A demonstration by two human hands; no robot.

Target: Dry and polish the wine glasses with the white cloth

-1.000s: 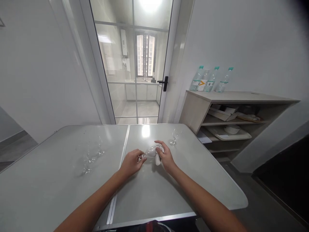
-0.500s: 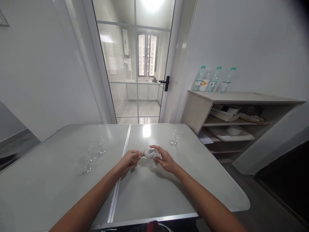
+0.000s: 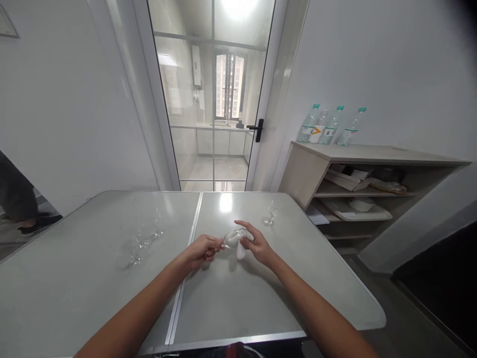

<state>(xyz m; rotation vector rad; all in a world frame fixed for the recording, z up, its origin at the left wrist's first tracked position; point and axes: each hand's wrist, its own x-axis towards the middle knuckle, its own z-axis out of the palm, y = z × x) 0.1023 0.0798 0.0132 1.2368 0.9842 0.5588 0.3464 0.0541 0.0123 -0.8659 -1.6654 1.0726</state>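
Observation:
Over the middle of the table I hold a stemmed glass [image 3: 231, 238] lying sideways, its bowl toward the right. My left hand [image 3: 204, 249] is closed round its stem end, and the foot is mostly hidden by the fingers. With my right hand [image 3: 257, 246] I grip a white cloth [image 3: 241, 249] at the bowl's mouth; part of it hangs below the thumb. Whether cloth reaches inside the bowl is hard to tell. Another stemmed glass [image 3: 271, 214] stands upright beyond my right hand. Several clear glasses [image 3: 140, 243] stand to the left, their outlines faint.
The pale table [image 3: 223, 303] has a metal seam left of centre. A glass door [image 3: 212, 149] is behind it. At right, a shelf unit [image 3: 305, 169] carries several plastic bottles [image 3: 328, 127]. A person's leg and shoe [image 3: 22, 199] show at the far left.
The cloth has shifted at the bowl, and a flap now hangs lower under my right thumb. My right fingers have lifted slightly. At the far left, a person's leg has come into view.

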